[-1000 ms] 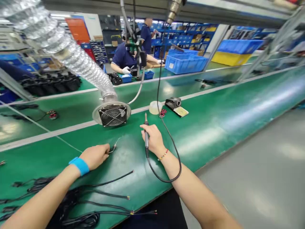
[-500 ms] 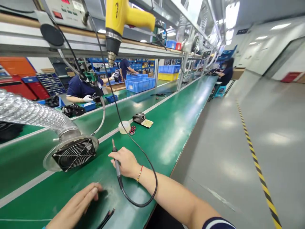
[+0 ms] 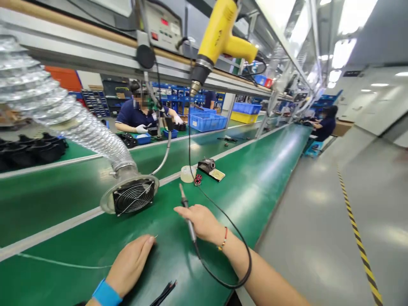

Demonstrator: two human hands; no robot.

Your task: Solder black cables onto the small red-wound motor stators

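My right hand [image 3: 201,222] is closed around a soldering iron [image 3: 186,210], its tip pointing up and away over the green bench [image 3: 255,187]. The iron's black cord [image 3: 223,276] loops under my forearm. My left hand [image 3: 130,263], with a blue wristband [image 3: 106,293], rests on the green surface with its fingers together, holding down a thin wire whose end [image 3: 155,236] shows at the fingertips. A fume extractor fan [image 3: 132,196] on a silver flexible duct [image 3: 57,114] sits just beyond both hands.
A yellow heat gun [image 3: 219,36] hangs overhead. A tape roll [image 3: 186,173], a small red part [image 3: 198,179] and a soldering stand with sponge [image 3: 211,168] lie further along. Black cable ends [image 3: 164,293] lie near the front edge. Other people work across the line and far right.
The view has swung back left and slightly down, bringing my left hand and wristband further into sight. Both hands keep their hold; the iron stays upright in my right hand.
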